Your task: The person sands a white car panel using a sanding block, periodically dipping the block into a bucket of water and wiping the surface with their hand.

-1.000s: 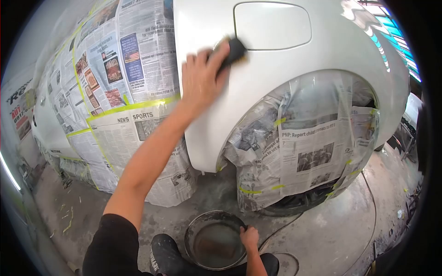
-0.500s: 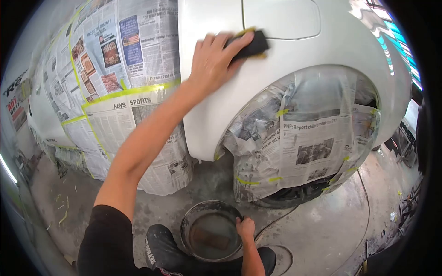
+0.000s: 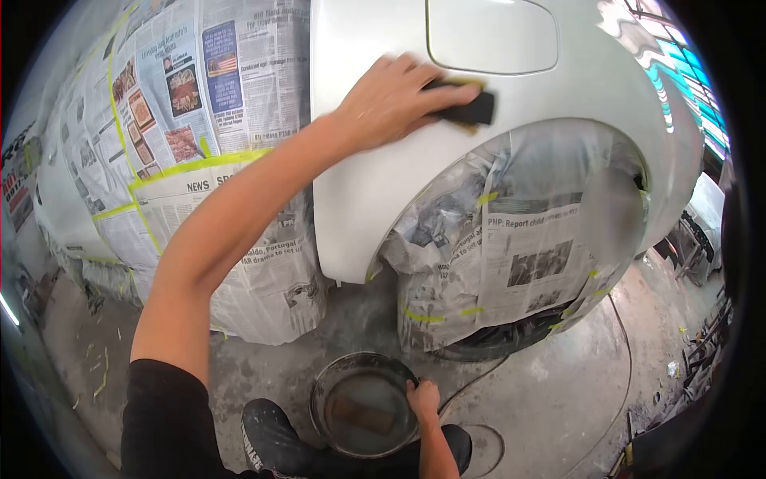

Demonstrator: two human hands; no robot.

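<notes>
My left hand (image 3: 396,100) is closed around a black sanding block (image 3: 471,108) with yellowish edges. The block lies against the white car body panel (image 3: 359,191), between the fuel flap (image 3: 492,36) and the wheel arch. Low in the view, my right hand (image 3: 424,399) grips the rim of a dark round basin (image 3: 322,383) on the floor. Cloudy water fills the basin, and a brown rectangular block (image 3: 363,415) lies in it. The right fingertips are partly hidden by the rim.
Newspaper (image 3: 263,184) held by yellow-green tape masks the car's side. More newspaper and plastic sheeting (image 3: 531,239) cover the wheel. My shoe (image 3: 267,435) is beside the basin. A thin hose (image 3: 626,343) runs over the concrete floor. Dark clutter (image 3: 702,359) lies at the right.
My left hand has moved the sanding block right and slightly down across the panel. My right hand stays at the basin rim. The camera view has shifted a little.
</notes>
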